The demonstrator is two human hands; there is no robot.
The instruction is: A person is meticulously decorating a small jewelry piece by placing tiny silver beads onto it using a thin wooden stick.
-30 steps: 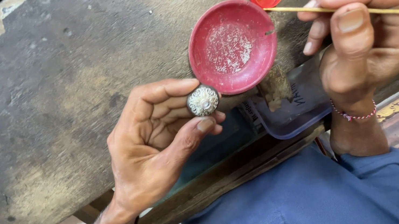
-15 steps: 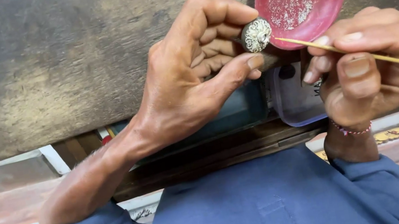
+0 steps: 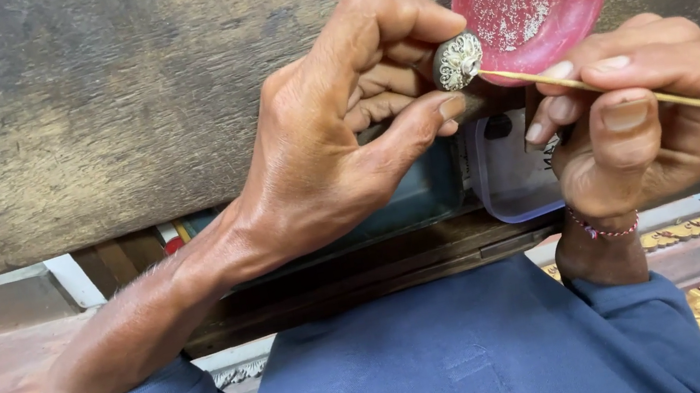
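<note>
While the left hand (image 3: 331, 142) pinches the bead (image 3: 457, 61), the right hand (image 3: 643, 116) grips a stick (image 3: 688, 100) touching its edge.

Lit evenly by soft daylight, no glare. Faint shadow beneath the left hand (image 3: 340, 141) and right hand (image 3: 643, 116). Sharp focus in the centre, slight softness and stretch toward the corners.
</note>
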